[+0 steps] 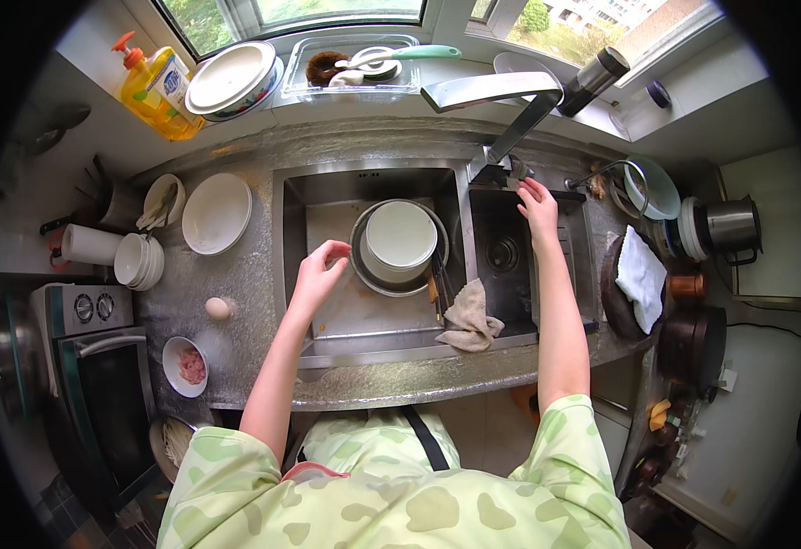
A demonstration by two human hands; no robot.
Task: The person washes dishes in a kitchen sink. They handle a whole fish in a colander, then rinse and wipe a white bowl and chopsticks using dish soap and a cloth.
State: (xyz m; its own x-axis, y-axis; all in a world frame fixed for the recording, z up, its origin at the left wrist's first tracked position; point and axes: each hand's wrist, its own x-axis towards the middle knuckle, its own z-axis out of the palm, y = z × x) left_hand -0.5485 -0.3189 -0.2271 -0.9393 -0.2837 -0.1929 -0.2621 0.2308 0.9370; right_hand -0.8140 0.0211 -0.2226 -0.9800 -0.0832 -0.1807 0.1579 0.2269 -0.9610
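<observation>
My left hand (pixel 321 272) is above the left bowl of a stainless-steel sink (pixel 332 329), fingers loosely curled and holding nothing. Just right of it sits a metal basin (pixel 363 271) with a stack of white bowls (pixel 401 234) inside. Chopsticks (pixel 439 285) lean in the basin's right side. My right hand (pixel 540 211) reaches over the smaller, dark sink bowl (pixel 493 226), its fingertips close to the base of the square metal faucet (pixel 503 147). Whether they touch the faucet's handle I cannot tell. A beige rag (pixel 471 317) drapes over the front of the sink divider.
Left on the counter are plates (pixel 217 213), small bowls (pixel 138 261), an egg (pixel 218 309) and a bowl of raw minced meat (pixel 188 367). A dish soap bottle (pixel 160 92) stands by the window. To the right, a white cloth (pixel 641 280) covers a round dark board (pixel 610 288).
</observation>
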